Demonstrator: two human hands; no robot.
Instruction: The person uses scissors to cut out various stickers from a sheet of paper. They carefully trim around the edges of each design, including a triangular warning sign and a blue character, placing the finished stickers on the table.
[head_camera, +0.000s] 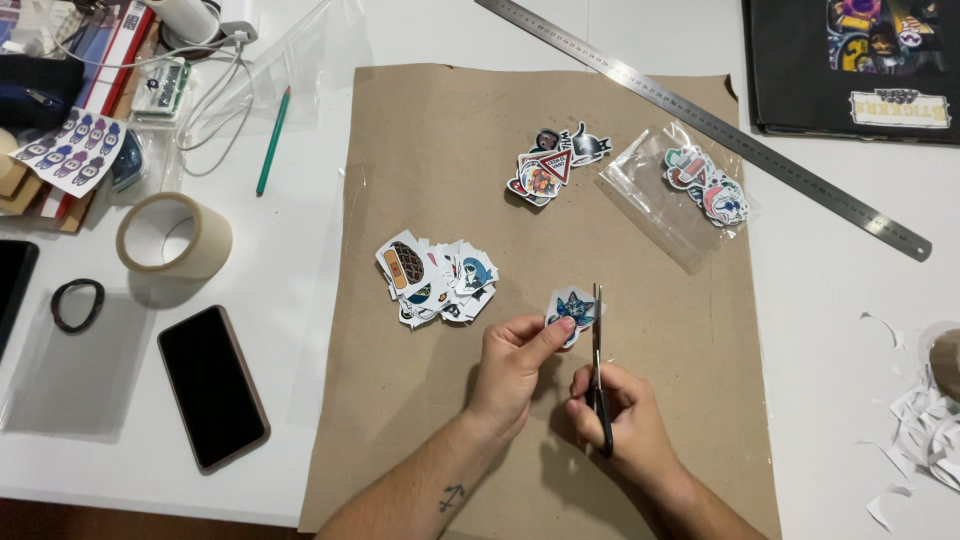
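My left hand (512, 362) pinches a small blue sticker (572, 310) with a white border, holding it just above a sheet of brown paper (420, 140). My right hand (625, 420) grips black-handled scissors (598, 345) whose blades point away from me and touch the sticker's right edge. A loose heap of cut stickers (435, 280) lies to the left of my hands. A smaller pile of stickers (555, 165) lies farther back on the paper.
A clear plastic bag with stickers (690, 190) lies at the back right, beside a long steel ruler (700, 115). A tape roll (175, 235), phone (212, 387), green pencil (272, 140) and black hair tie (77, 304) sit left. Paper scraps (925, 420) lie right.
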